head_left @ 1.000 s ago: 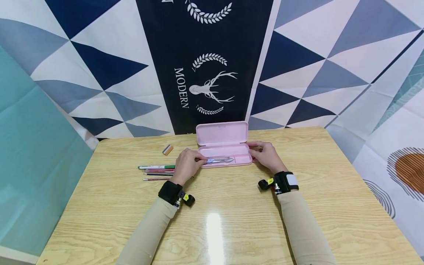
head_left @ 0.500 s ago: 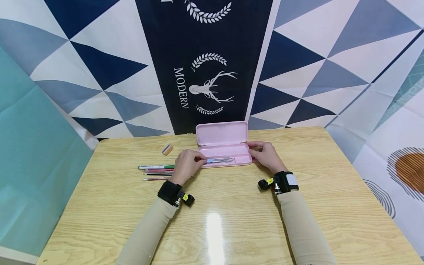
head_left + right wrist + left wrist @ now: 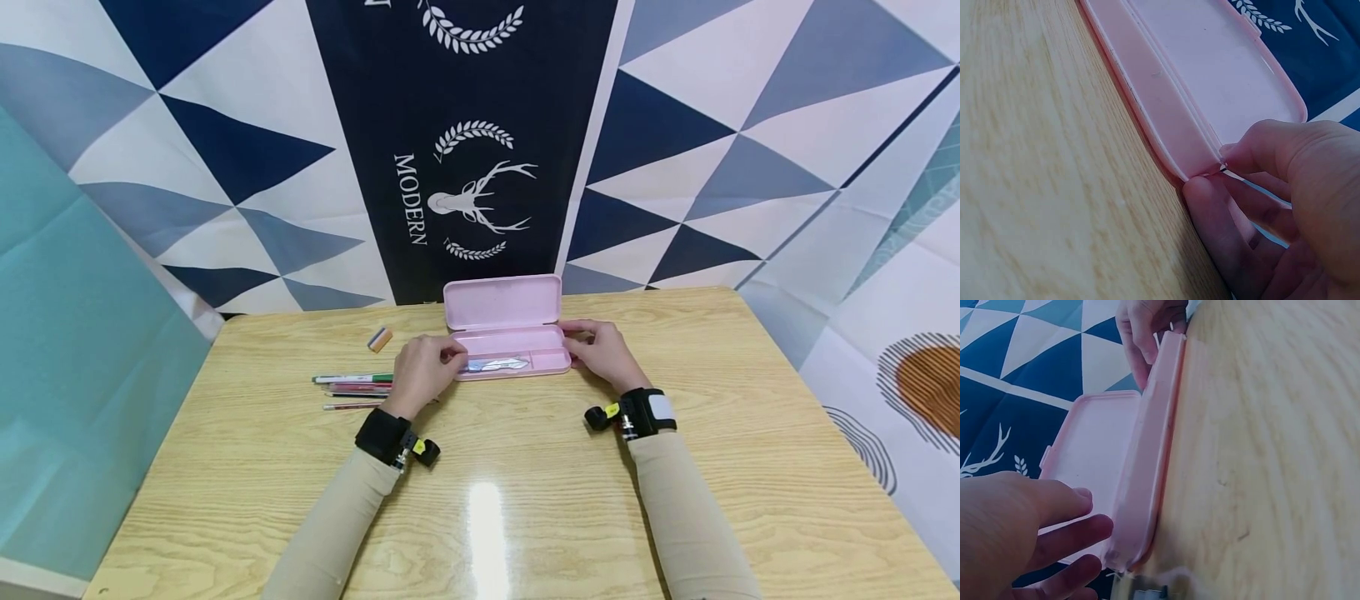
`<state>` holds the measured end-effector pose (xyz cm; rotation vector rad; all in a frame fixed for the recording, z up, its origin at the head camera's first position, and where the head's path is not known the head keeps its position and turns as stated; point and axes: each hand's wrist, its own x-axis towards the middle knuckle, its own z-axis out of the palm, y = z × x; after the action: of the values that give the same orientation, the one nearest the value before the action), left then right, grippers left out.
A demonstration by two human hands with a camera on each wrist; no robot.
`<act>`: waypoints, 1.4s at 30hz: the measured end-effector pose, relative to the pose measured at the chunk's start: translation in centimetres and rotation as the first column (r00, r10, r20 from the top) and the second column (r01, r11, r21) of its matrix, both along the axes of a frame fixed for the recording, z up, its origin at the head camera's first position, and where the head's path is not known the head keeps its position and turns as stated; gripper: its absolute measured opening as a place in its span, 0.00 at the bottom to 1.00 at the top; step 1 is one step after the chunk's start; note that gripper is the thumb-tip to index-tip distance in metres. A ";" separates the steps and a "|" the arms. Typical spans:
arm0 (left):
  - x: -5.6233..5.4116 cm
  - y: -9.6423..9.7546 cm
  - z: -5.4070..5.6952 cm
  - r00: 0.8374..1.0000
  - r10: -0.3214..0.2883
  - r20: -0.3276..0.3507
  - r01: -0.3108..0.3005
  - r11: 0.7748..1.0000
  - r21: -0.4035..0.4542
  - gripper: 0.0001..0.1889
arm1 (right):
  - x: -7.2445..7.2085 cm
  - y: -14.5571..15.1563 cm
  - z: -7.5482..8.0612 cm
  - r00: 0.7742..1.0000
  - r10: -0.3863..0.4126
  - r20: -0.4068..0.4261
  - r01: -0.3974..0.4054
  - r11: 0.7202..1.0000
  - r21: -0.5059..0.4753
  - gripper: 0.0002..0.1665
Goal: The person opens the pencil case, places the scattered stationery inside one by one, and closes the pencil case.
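Note:
An open pink pencil case [image 3: 510, 340] stands near the back of the table, its lid [image 3: 502, 302] raised. In its front compartment lies a slim blue-and-silver item [image 3: 501, 364] that resembles a drawing compass; its exact kind is hard to make out. My left hand [image 3: 424, 371] is at the case's left end. The left wrist view shows that hand's thumb and fingers [image 3: 1079, 531] apart, with nothing between them, beside the lid and end wall. My right hand [image 3: 603, 354] holds the right end, thumb near the hinge corner and fingers against the end wall [image 3: 1204, 169].
Left of the case, several pens and pencils [image 3: 356, 387] lie side by side, partly hidden by the left hand. An eraser [image 3: 380, 339] sits behind them. A patterned cloth [image 3: 480, 150] hangs directly behind the table [image 3: 525, 467].
The left fingers have loosened and drawn back slightly from the blue-and-silver item, which now shows brighter in the compartment. The right hand and the case have stayed put.

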<state>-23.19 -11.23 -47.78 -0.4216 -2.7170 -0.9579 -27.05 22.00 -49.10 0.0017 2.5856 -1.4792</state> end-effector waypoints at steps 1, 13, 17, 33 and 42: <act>0.1 0.0 0.2 1.000 0.005 0.001 -0.005 1.000 -0.004 0.05 | 0.0 0.0 0.0 1.000 0.000 0.001 0.000 1.000 0.001 0.26; 0.1 -0.1 0.7 0.998 0.006 -0.061 -0.004 1.000 0.030 0.09 | 0.0 0.0 0.0 1.000 -0.004 0.010 0.004 1.000 -0.002 0.26; 0.1 -0.1 0.8 0.999 0.012 -0.045 -0.011 1.000 0.016 0.09 | 0.0 0.0 0.0 1.000 0.004 0.001 -0.004 1.000 0.006 0.26; 0.0 -0.6 1.2 0.998 0.010 -0.056 -0.010 1.000 0.004 0.09 | 0.0 0.1 0.0 1.000 0.008 -0.001 -0.008 1.000 0.005 0.26; 0.0 -0.7 1.2 0.999 0.017 -0.035 -0.017 1.000 0.004 0.09 | 0.0 0.0 0.0 1.000 0.000 0.015 0.000 1.000 -0.007 0.26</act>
<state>-23.22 -11.95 -46.59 -0.4103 -2.6829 -0.9429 -27.05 22.02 -49.09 0.0120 2.5683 -1.4824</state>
